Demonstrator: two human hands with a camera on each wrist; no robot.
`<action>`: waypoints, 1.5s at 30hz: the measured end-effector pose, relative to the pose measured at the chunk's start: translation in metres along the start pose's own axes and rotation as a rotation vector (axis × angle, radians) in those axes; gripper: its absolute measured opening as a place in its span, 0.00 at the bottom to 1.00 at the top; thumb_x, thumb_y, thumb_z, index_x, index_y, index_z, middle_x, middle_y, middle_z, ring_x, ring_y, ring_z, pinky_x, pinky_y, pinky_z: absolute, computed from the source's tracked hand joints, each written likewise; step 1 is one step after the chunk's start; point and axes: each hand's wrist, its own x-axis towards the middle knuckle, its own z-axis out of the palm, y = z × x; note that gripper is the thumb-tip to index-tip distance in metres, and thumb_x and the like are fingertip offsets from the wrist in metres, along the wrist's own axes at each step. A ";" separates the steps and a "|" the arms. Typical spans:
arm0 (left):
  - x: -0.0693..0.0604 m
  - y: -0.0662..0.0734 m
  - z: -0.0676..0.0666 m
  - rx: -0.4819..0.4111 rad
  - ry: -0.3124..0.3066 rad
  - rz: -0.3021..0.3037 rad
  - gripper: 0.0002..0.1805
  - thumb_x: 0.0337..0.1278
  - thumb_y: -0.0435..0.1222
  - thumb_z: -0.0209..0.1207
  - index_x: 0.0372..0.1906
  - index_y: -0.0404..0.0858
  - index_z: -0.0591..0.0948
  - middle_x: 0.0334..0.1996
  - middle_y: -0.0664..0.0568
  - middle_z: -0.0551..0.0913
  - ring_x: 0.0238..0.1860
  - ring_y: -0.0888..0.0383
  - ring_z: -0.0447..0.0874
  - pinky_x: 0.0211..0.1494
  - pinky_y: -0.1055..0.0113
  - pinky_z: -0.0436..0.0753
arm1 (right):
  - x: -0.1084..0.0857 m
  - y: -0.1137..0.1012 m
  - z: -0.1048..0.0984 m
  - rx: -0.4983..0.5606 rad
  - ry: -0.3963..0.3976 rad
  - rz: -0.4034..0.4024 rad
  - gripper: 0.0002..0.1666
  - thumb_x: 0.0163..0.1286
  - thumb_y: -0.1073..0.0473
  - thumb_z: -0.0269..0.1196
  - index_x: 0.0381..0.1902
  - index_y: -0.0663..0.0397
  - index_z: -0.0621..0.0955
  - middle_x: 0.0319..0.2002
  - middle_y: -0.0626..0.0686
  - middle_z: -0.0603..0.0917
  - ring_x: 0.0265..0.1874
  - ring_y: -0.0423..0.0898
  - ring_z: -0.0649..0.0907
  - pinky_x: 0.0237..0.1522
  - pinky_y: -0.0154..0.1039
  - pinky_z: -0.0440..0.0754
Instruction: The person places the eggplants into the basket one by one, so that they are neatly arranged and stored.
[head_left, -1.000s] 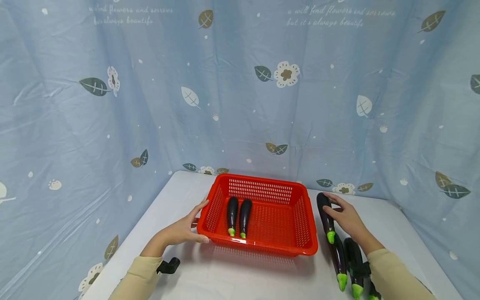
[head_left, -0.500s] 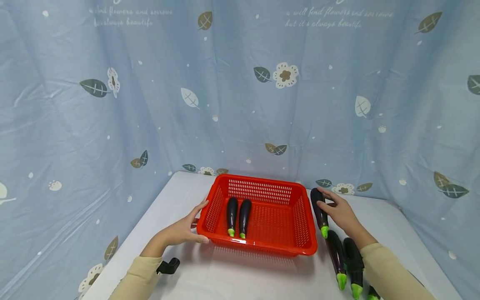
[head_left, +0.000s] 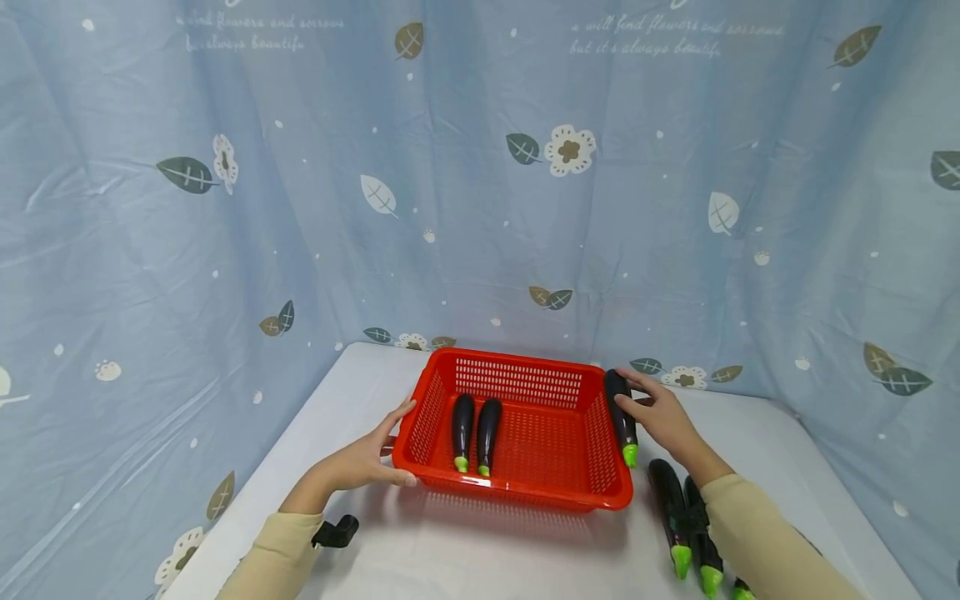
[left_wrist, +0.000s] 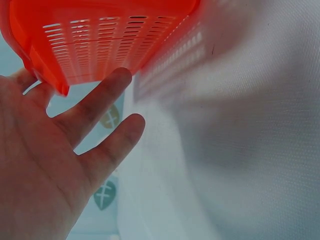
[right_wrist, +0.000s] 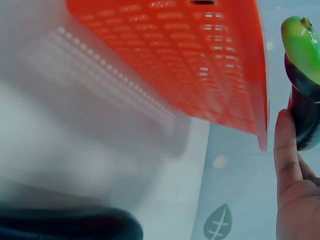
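Note:
A red plastic basket (head_left: 542, 425) with slotted walls stands on the table in the head view. Two dark eggplants, a left one (head_left: 462, 429) and a right one (head_left: 488, 433), lie side by side inside it. My left hand (head_left: 363, 461) rests against the basket's left end; in the left wrist view its fingers (left_wrist: 102, 102) are spread and mostly straight. My right hand (head_left: 667, 423) pinches another eggplant (head_left: 621, 408) over the basket's right rim, its green stem end (right_wrist: 305, 50) pointing toward me. Whether this eggplant touches the rim is unclear.
Several more eggplants (head_left: 667, 508) lie on the white table (head_left: 525, 558) right of the basket, partly hidden under the right forearm. A black wrist device (head_left: 337, 532) shows at the left sleeve. A blue patterned curtain (head_left: 465, 208) hangs behind and at the sides.
My right hand has carried the eggplant leftward, from above the other eggplants on the right to the basket's right rim. My left hand and the basket stay in place.

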 end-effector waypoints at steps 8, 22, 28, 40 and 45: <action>0.000 -0.001 0.000 0.006 0.006 -0.003 0.66 0.48 0.47 0.76 0.83 0.53 0.42 0.82 0.45 0.41 0.69 0.36 0.69 0.63 0.40 0.77 | 0.011 -0.013 0.010 0.024 -0.011 -0.005 0.37 0.77 0.48 0.60 0.78 0.50 0.65 0.72 0.70 0.66 0.60 0.67 0.79 0.56 0.60 0.82; 0.001 -0.005 -0.001 -0.005 0.003 -0.013 0.66 0.47 0.48 0.77 0.83 0.55 0.43 0.82 0.46 0.42 0.69 0.36 0.69 0.64 0.39 0.76 | 0.025 -0.022 0.020 0.043 -0.021 0.009 0.36 0.77 0.47 0.61 0.78 0.48 0.66 0.71 0.67 0.68 0.58 0.64 0.79 0.54 0.55 0.84; 0.002 -0.006 0.000 -0.003 0.006 -0.010 0.65 0.47 0.48 0.77 0.83 0.56 0.43 0.82 0.47 0.42 0.68 0.37 0.69 0.64 0.40 0.77 | 0.029 -0.029 0.026 0.061 -0.024 0.011 0.36 0.76 0.48 0.61 0.78 0.47 0.66 0.71 0.66 0.68 0.59 0.64 0.78 0.51 0.52 0.86; 0.002 -0.005 0.000 0.002 0.009 -0.011 0.66 0.47 0.49 0.77 0.83 0.56 0.43 0.83 0.48 0.40 0.69 0.37 0.69 0.64 0.40 0.76 | 0.037 -0.041 0.038 0.004 -0.064 0.012 0.37 0.75 0.47 0.62 0.77 0.47 0.66 0.71 0.65 0.68 0.58 0.62 0.77 0.54 0.52 0.84; 0.002 -0.004 0.000 -0.003 0.003 -0.010 0.65 0.48 0.49 0.76 0.83 0.55 0.43 0.82 0.45 0.41 0.69 0.36 0.69 0.64 0.39 0.76 | 0.042 -0.041 0.040 0.022 -0.080 0.028 0.37 0.75 0.50 0.63 0.77 0.48 0.65 0.72 0.66 0.66 0.56 0.61 0.78 0.54 0.54 0.84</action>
